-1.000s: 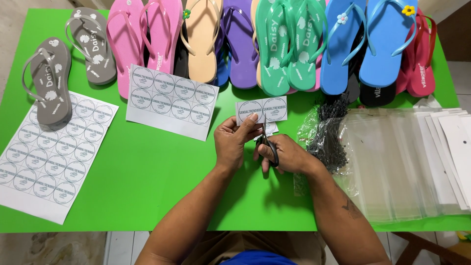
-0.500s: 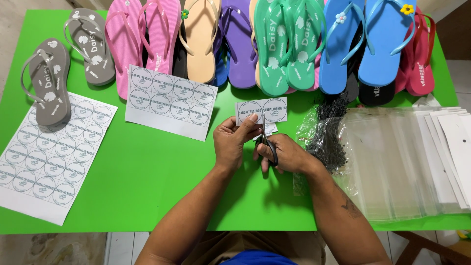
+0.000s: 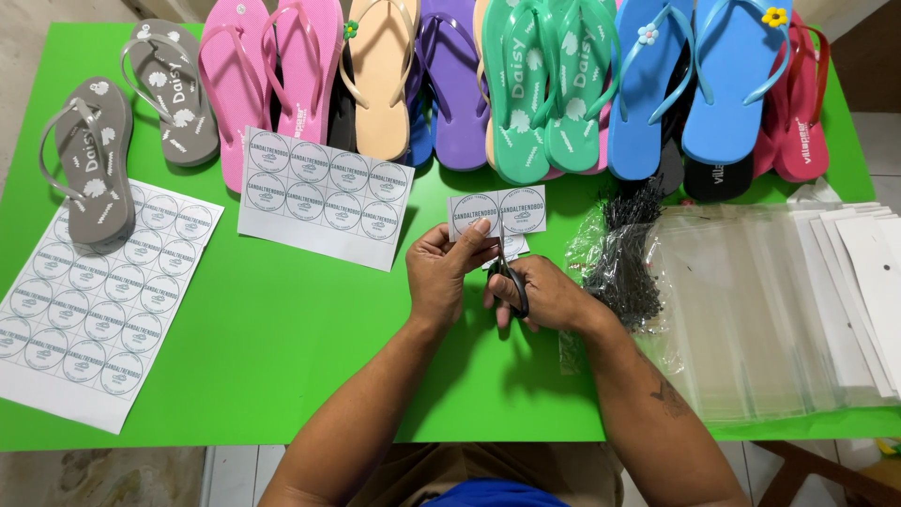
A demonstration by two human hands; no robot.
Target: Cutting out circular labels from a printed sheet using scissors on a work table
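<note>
My left hand (image 3: 449, 272) pinches a small white paper strip (image 3: 497, 210) printed with two round labels, held just above the green table (image 3: 282, 319). My right hand (image 3: 540, 293) grips black scissors (image 3: 511, 272), whose blades point up into the strip between the two circles. Both hands meet near the table's middle. Left of them lies a white label sheet (image 3: 324, 195) with rows of round labels, and a larger label sheet (image 3: 99, 305) lies at the far left.
Flip-flops line the back edge: grey (image 3: 89, 160), pink (image 3: 272, 66), beige (image 3: 380, 75), purple (image 3: 455, 84), teal (image 3: 544, 84), blue (image 3: 694, 75), red (image 3: 798, 103). A bundle of black tag fasteners (image 3: 624, 249) and a stack of clear plastic bags (image 3: 760, 310) lie to the right.
</note>
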